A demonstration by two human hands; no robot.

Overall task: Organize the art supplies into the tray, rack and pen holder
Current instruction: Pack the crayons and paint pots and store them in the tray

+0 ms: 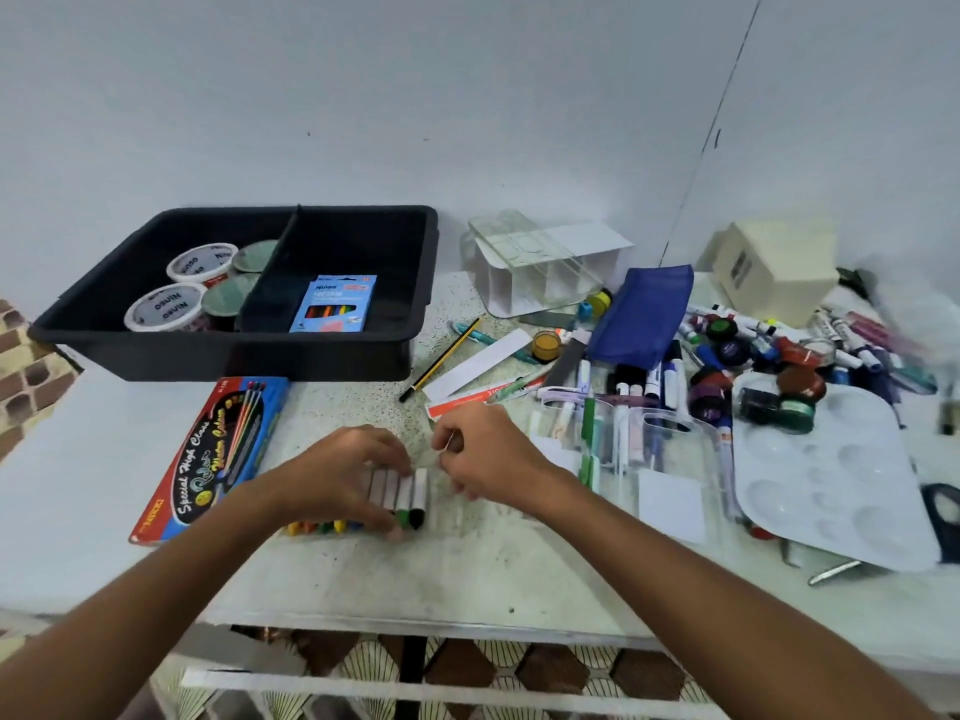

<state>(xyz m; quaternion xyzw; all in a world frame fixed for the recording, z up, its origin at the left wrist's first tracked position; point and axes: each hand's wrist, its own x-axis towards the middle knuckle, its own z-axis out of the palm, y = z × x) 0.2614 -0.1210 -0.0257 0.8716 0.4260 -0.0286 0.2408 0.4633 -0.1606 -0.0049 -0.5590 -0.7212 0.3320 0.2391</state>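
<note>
Evidently your markers lie in a row at the table's near middle, well short of the tray; your left hand curls over them, steadying; your right hand pinches their clear sleeve, seemingly to close it.

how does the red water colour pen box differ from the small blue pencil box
The red water colour pen box lies on the white table in front of the black divided tray; the small blue pencil box sits inside the tray's right compartment. The red box looks clearly larger. It is red and black, the other light blue. Both are flat cardboard packs lying face up.
</note>
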